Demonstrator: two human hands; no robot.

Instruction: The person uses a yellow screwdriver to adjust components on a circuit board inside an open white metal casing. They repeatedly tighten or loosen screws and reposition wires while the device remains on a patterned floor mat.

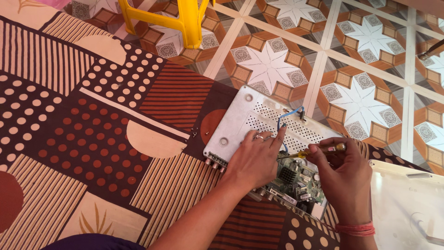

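- Around: yellow stool [185, 21] on tiled floor [370, 69], white cover [407, 208] at right, loose screws [194, 133] on patterned bedspread [92, 139].
- Left hand [253, 159] — fingers spread flat on opened electronics box [259, 115], near blue wire [286, 120].
- Right hand [342, 173] — fingers pinched round screwdriver [319, 150] above circuit board [296, 183].

The left hand [253, 159] is laid flat, palm down, fingers spread, rings worn. The right hand [343, 172] is curled closed, fingertips pinched together, with red threads tied round its wrist.
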